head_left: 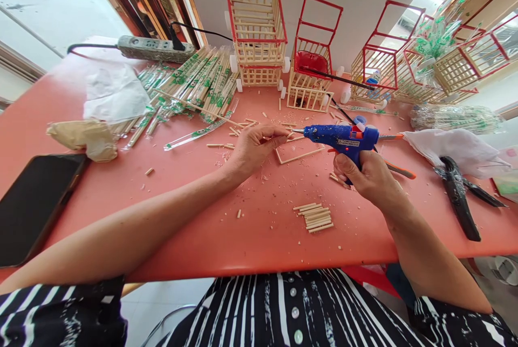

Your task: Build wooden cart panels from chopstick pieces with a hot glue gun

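A blue hot glue gun (338, 135) points left in my right hand (366, 174), whose fingers wrap round its handle. Its metal nozzle meets the tip of a short wooden stick (290, 135) pinched in my left hand (259, 144). Just below and behind that stick, a frame of thin sticks (297, 159) lies flat on the table, partly covered by my left hand and the gun. Closer to me rests a small pile of cut sticks (318, 218).
Several stick-built carts with red edges, one a tall cart (259, 28), stand along the back. Wrapped chopsticks (198, 85) and a power strip (154, 49) lie back left, a phone (36, 206) at left. Black-handled cutters (459, 196) and a white cloth (457, 147) are at right.
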Demonstrator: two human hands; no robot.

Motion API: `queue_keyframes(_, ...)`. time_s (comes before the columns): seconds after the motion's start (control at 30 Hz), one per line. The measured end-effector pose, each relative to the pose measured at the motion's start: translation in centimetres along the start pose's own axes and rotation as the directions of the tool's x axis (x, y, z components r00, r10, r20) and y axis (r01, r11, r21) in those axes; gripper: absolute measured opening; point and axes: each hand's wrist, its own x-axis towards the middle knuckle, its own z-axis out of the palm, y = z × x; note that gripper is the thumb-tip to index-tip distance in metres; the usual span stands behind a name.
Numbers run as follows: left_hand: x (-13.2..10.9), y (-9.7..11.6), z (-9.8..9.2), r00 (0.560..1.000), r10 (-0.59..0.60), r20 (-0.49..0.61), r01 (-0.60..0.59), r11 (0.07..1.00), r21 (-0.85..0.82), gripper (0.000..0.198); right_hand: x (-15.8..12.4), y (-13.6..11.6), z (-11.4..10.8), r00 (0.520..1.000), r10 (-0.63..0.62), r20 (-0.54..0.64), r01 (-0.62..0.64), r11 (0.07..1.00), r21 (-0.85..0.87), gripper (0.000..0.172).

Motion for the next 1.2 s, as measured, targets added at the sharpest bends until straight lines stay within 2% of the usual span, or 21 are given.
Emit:
queue_keyframes(0.17, 0.0, 0.1, 0.1, 1.000, 0.012, -0.020, -0.012, 1.000, -0.002, 0.009, 0.1, 0.3, 0.0, 0.999, 0.019, -0.026, -0.018, 0.999, 0.029, 0.064)
queue_keyframes(0.33, 0.1, 0.2, 0.0, 0.999, -0.031, -0.032, 0.031, 0.999, 0.007, 0.011, 0.0, 0.2, 0.0, 0.998, 0.043, -0.038, -0.042, 0.999, 0.034, 0.063)
queue_keyframes(0.53, 0.0, 0.2, -0.1, 0.999, -0.032, -0.029, 0.032, 0.999, -0.015, 0.011, 0.1, 0.1, 0.0, 1.000, 0.003, -0.007, -0.003, 1.000, -0.020, 0.067)
queue_keyframes(0.8, 0.0, 0.6, 0.2, 1.000, -0.016, -0.015, 0.016, 1.000, -0.003, 0.011, 0.1, 0.2, 0.0, 1.000, 0.008, -0.018, -0.007, 1.000, 0.023, 0.063)
queue_keyframes(1.0, 0.0, 0.9, 0.0, 0.991, -0.123, -0.042, 0.121, 0.991, -0.063, 0.010, 0.1, 0.6, 0.0, 1.000, 0.004, -0.031, -0.003, 0.999, 0.032, 0.066)
queue_keyframes(1.2, -0.2, 1.0, -0.3, 0.979, -0.179, -0.095, 0.161, 0.972, -0.171, 0.015, -0.4, 0.3, -0.1, 0.997, -0.069, 0.038, 0.062, 0.986, 0.152, 0.064)
